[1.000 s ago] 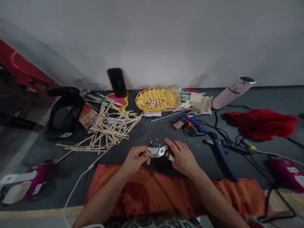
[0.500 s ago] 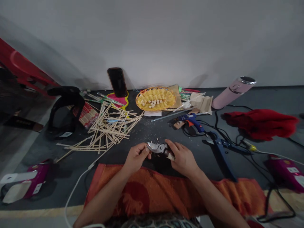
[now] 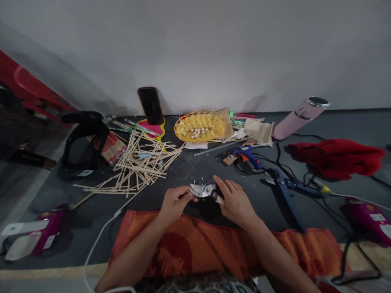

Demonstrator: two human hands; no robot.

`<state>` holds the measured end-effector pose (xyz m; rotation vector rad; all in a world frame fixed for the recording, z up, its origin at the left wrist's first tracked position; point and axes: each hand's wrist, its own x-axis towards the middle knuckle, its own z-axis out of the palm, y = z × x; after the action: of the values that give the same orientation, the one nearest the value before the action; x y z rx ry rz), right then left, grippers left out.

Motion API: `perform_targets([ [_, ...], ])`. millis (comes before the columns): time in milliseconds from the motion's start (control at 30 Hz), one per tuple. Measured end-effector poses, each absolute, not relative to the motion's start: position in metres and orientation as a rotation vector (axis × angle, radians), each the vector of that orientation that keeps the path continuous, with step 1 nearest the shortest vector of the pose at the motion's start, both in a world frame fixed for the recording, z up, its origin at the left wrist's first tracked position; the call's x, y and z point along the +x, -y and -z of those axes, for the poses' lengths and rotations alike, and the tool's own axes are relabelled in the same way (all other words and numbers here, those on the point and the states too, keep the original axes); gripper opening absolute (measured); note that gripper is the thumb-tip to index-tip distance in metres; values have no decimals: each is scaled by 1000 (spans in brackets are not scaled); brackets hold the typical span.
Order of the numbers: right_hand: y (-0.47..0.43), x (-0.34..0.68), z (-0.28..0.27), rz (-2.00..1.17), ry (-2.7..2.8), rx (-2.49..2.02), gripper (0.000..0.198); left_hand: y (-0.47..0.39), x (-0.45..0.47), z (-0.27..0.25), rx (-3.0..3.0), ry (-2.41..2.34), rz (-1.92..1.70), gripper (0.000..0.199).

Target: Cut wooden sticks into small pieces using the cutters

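My right hand [image 3: 236, 202] is wrapped round the handles of a pair of pruning shears [image 3: 202, 190], whose curved metal blade points left. At the blade's tip, my left hand [image 3: 176, 202] is closed in a pinch. Whatever sits between its thumb and finger is too small or hidden to make out. Small pale crumbs lie on the dark surface just beyond the shears. Farther off stands a yellow woven basket [image 3: 210, 120] with several small light pieces in it. A loose heap of thin wooden sticks [image 3: 137, 165] lies to the left of my hands.
To the right are a blue hot glue gun [image 3: 249, 156], a blue-handled cutter [image 3: 282, 193], cables, a red cloth [image 3: 339, 158] and a pink flask [image 3: 299, 119]. A phone [image 3: 151, 106] leans near the wall. An orange towel [image 3: 210, 244] lies under my forearms.
Both hands and the shears stay in nearly the same place. My right fingers have shifted slightly on the handles; nothing else has visibly moved.
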<state>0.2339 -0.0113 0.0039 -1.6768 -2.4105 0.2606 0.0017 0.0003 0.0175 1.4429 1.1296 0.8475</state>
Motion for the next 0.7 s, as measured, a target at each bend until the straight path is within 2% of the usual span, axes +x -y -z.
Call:
perform_targets([
  [567, 15, 235, -1, -340, 2379, -1627, 54, -2, 2, -16, 1321, -1070, -882, 32],
  [700, 14, 234, -1, -351, 2367, -1637, 56, 0, 4, -15, 1305, -1132, -895, 26],
])
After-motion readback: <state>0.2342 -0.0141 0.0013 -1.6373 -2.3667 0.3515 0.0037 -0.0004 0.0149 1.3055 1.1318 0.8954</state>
